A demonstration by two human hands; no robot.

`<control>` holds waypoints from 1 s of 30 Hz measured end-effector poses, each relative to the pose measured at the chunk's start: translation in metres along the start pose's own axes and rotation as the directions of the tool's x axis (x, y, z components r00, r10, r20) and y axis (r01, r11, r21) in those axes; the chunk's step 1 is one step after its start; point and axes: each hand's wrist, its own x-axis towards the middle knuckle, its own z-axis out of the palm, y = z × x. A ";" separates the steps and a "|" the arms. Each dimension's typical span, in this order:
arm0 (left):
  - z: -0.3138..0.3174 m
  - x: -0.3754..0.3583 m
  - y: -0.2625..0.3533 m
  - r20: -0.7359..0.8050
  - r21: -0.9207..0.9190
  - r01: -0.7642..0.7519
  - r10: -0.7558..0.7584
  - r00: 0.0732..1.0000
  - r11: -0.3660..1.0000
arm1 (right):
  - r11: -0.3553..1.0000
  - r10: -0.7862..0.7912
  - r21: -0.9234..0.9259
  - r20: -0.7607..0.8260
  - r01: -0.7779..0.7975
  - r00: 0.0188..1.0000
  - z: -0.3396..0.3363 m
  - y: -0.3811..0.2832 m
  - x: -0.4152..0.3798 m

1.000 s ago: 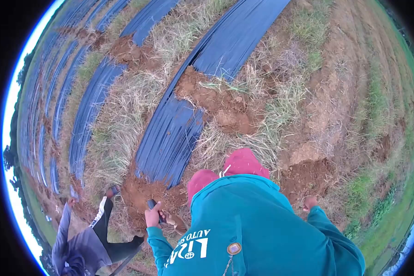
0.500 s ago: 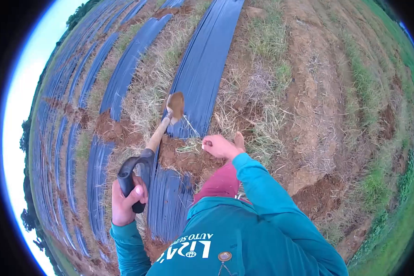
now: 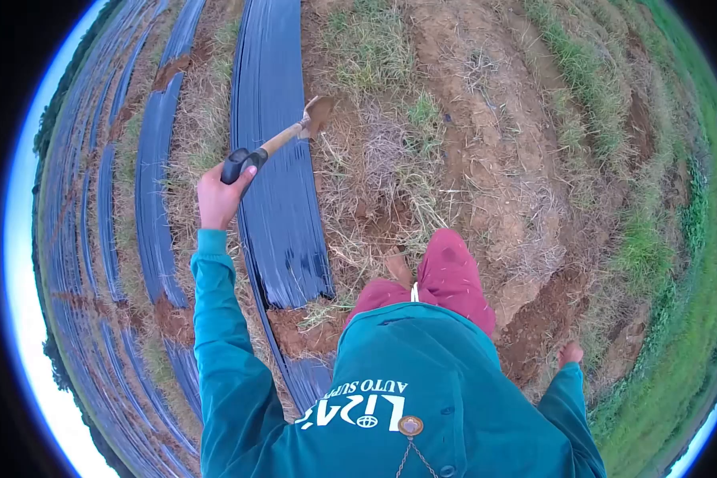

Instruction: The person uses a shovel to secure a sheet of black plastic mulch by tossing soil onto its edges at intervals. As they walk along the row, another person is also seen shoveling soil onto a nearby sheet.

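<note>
My left hand (image 3: 220,197) is closed round the black grip (image 3: 243,165) of a shovel and holds it out in front of me. Its wooden shaft (image 3: 282,142) crosses over a strip of black plastic mulch (image 3: 275,95). The soil-coloured blade (image 3: 319,117) is at the strip's right edge, over dry grass. Out to my right side hangs my right hand (image 3: 570,354), low beside bare brown soil (image 3: 543,331); its fingers are too small and blurred to make out.
Further plastic-covered rows (image 3: 153,175) run along the left, with dry grass (image 3: 203,119) between them. A gap of bare soil (image 3: 299,333) breaks the nearest strip. My bent knee (image 3: 454,271) is in front of me. Green grass (image 3: 641,247) grows at the right.
My left hand has carried the shovel forward, and its blade has swung to the right edge of the strip. My right hand has gone from in front of me to my right side.
</note>
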 end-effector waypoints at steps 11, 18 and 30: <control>0.146 0.290 0.067 0.271 0.197 0.012 -0.067 0.960 0.980 | 0.814 0.369 -0.578 0.444 -0.053 0.817 0.275 -0.039 -0.144; 0.171 0.431 0.109 0.275 0.231 0.164 -0.226 0.935 0.959 | 0.776 -0.452 -0.078 0.623 0.626 0.639 0.531 -0.501 -0.130; 0.222 0.426 0.196 0.725 0.306 -0.382 0.047 0.687 0.872 | 0.758 -0.125 -0.358 0.741 0.545 0.660 0.587 -0.462 -0.111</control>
